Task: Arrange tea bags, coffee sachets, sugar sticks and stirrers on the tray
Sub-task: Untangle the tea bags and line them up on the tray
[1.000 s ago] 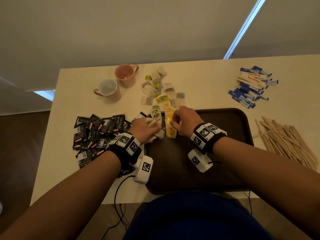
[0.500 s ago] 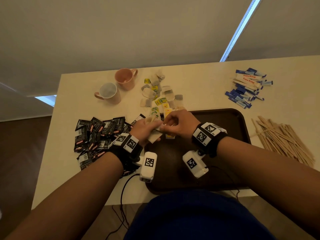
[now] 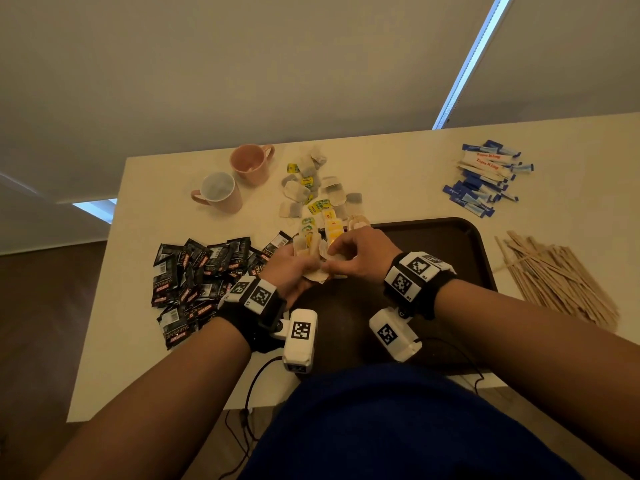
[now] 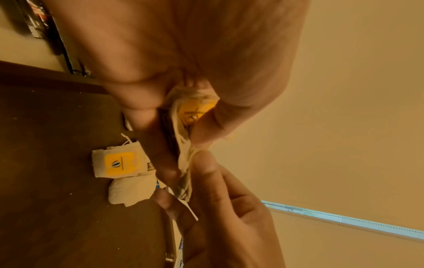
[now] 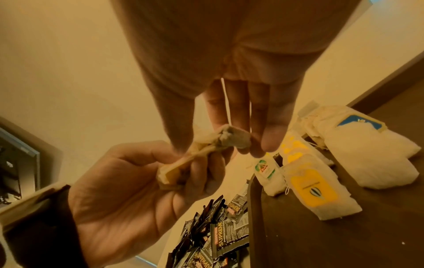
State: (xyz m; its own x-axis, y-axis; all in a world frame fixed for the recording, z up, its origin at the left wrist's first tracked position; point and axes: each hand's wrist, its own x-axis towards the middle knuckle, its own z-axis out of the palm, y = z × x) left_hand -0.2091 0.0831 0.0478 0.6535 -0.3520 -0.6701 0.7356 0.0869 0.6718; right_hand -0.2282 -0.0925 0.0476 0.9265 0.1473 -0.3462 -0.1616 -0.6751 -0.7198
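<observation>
Pinching one tea bag (image 5: 220, 145) between both hands' fingers (image 5: 266, 137), its length pointing right toward the tray (image 3: 450, 244).

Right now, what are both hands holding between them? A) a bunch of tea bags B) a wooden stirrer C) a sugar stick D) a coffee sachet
A: the left hand grips a bunch of tea bags while the right hand pinches its upper end, above the tray.
</observation>
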